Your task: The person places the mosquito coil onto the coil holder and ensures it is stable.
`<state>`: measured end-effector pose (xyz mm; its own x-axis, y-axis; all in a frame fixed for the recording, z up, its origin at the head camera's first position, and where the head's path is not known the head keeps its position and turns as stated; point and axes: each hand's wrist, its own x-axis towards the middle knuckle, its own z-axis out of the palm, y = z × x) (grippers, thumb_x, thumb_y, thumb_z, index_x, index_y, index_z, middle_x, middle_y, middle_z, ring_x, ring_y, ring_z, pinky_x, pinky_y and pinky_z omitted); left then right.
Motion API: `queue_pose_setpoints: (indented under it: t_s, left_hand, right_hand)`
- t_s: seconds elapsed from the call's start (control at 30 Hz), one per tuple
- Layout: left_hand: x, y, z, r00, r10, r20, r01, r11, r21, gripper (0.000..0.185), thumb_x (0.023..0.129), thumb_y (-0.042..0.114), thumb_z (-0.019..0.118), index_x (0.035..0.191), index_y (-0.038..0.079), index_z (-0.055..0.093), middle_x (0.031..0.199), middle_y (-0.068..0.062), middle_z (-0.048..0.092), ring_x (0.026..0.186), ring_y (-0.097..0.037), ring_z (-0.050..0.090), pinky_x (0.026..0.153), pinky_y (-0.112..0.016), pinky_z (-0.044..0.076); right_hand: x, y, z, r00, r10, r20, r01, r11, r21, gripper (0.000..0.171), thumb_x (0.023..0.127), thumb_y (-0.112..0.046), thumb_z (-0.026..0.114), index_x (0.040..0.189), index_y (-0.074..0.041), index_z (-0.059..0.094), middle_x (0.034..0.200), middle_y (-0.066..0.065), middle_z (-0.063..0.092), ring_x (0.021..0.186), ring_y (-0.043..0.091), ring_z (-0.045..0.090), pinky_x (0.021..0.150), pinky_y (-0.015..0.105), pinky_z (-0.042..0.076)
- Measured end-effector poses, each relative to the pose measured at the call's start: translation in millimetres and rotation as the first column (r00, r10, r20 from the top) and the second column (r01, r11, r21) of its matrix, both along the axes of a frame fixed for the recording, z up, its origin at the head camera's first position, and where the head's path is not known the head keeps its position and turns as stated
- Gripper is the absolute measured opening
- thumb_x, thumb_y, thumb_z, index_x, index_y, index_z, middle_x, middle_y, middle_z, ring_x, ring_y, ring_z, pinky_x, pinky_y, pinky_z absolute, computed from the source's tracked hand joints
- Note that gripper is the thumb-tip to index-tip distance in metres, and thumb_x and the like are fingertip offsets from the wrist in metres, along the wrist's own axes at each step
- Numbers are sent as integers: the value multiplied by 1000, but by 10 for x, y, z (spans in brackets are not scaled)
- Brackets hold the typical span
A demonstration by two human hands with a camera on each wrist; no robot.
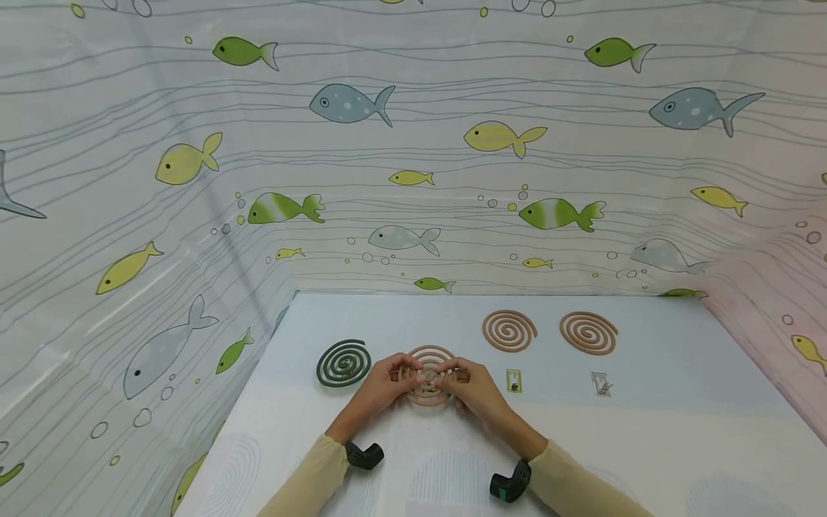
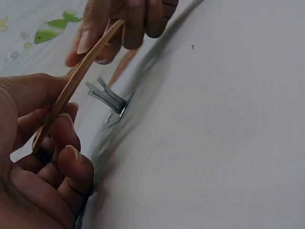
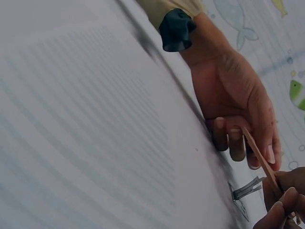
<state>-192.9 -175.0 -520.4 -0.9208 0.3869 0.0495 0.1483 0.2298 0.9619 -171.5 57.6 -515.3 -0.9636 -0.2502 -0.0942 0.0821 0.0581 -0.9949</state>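
Both hands hold one brown spiral coil (image 1: 429, 375) just above the table near its middle. My left hand (image 1: 397, 375) pinches the coil's left edge and my right hand (image 1: 457, 378) pinches its right edge. In the left wrist view the coil (image 2: 76, 81) shows edge-on and tilted, between my left hand (image 2: 52, 138) and right hand (image 2: 119, 28). A small metal stand (image 2: 109, 100) sits on the table under the coil with its prong up, apart from it. The right wrist view shows the same stand (image 3: 245, 191) below the coil's edge (image 3: 259, 160).
A dark green coil (image 1: 343, 362) lies left of the hands. Two more brown coils (image 1: 509, 330) (image 1: 588, 332) lie at the back right. In front of them are two small packets (image 1: 513, 380) (image 1: 601, 384). Fish-patterned curtains (image 1: 413, 179) wall in the pale table (image 1: 646, 445).
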Motion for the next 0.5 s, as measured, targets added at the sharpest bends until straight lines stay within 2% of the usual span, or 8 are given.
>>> queue_pose_setpoints:
  t_s: [0.23,0.5]
  left_hand:
    - [-1,-4,-19,1000,-3,-1,2,1000,-16,25,96,23,76,116,11,68,80,-1,58,55,-10,46,48,-23,41]
    - [7,-2,0,1000,1,7,-1,1000,-14,23,95,27,77,114,16,71,79,-3,57,55,-11,46,49,-23,41]
  right_hand:
    - [4,-26,-31,1000,9,14,-9,1000,-2,22,94,-13,76,115,-6,71,69,4,61,45,10,44,43,24,40]
    - [24,-25,-28,1000,9,14,-9,1000,-20,22,95,-14,75,115,-6,71,70,6,61,46,10,45,44,24,41]
